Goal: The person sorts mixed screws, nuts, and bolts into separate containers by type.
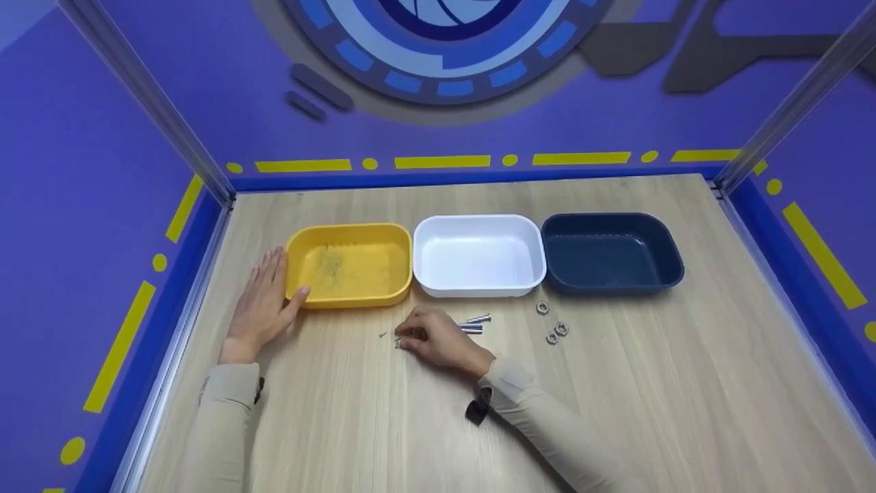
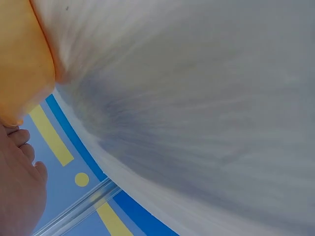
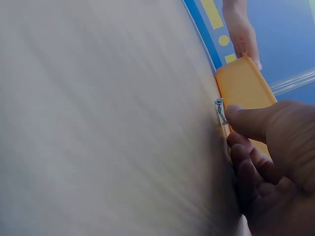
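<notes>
A yellow bin (image 1: 390, 299) stands at the left of a row of three. Against its left side lies my left hand (image 1: 260, 308), fingers extended along the outer wall, thumb at the front corner of the rim. My right hand (image 1: 441, 339) is low over the table in front of the bins, its fingers loosely bent. Just by its thumb tip is a small screw (image 3: 221, 111), and the thumb and forefinger stand apart. Another tiny screw (image 1: 382, 335) lies to the left. Partly hidden behind the right hand are larger bolts (image 1: 472, 329).
A white bin (image 1: 479, 291) and a dark blue bin (image 1: 612, 290) continue the row to the right. Three hex nuts (image 1: 561, 329) lie on the wooden table (image 1: 650, 383) in front of them. Blue panels (image 1: 205, 82) enclose the back and sides.
</notes>
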Action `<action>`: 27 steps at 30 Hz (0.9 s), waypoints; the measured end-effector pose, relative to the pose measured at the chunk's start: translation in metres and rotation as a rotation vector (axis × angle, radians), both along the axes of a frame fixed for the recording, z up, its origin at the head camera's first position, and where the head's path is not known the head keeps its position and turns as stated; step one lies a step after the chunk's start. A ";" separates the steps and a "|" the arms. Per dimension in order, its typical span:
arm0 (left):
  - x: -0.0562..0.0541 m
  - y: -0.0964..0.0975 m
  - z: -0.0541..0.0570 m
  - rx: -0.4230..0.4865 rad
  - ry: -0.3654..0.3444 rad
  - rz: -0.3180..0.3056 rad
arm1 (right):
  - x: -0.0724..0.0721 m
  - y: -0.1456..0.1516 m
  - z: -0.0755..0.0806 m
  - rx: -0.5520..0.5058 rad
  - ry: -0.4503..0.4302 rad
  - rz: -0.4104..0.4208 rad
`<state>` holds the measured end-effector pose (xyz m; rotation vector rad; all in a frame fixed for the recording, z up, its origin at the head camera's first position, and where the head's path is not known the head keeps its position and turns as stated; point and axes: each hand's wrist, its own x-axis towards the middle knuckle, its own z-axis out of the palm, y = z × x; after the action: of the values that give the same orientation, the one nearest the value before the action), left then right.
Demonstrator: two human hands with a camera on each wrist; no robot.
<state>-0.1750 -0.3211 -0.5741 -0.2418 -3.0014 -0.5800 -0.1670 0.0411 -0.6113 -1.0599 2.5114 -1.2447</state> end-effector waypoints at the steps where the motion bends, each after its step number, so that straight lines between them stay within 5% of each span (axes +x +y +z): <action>1: -0.001 0.001 0.000 -0.003 0.004 -0.001 | -0.001 -0.001 0.000 0.010 0.009 -0.005; 14: 0.001 0.000 -0.004 -0.005 0.045 -0.008 | -0.003 -0.008 0.004 0.093 -0.029 -0.064; 27: 0.001 0.000 -0.005 0.011 0.051 -0.016 | -0.008 -0.008 0.004 0.133 0.025 -0.050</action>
<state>-0.1736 -0.3213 -0.5789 -0.2760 -2.9496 -0.5825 -0.1747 0.0327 -0.6068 -0.9945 2.6124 -1.0656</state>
